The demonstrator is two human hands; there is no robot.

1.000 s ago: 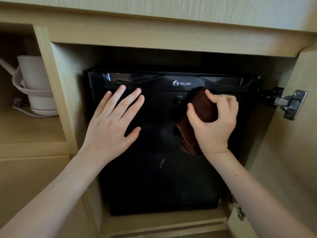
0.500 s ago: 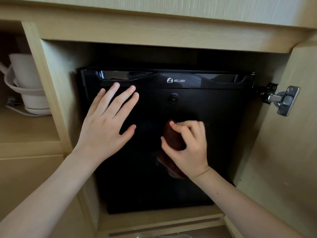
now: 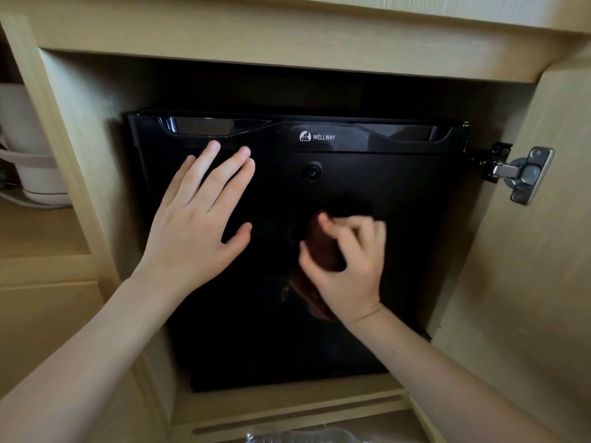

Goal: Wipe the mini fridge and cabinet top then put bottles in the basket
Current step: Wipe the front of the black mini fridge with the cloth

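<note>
**Fresh smears likely on the fridge door**

The glossy black mini fridge (image 3: 399,219) sits inside the pale wooden cabinet (image 3: 287,39) with its door closed. The left hand (image 3: 195,225) lies flat on the door with fingers spread, and its palm may well leave prints. The blurred right hand (image 3: 345,266) curls its fingers round a bunched dark brown cloth (image 3: 323,247) at mid-door. The cloth's hanging tail could snag the small round lock (image 3: 314,170) above.

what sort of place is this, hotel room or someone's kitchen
Most likely a hotel room's minibar unit: a small black mini fridge sits built into a light wood cabinet, with what looks like a white kettle on the open shelf beside it.
</note>
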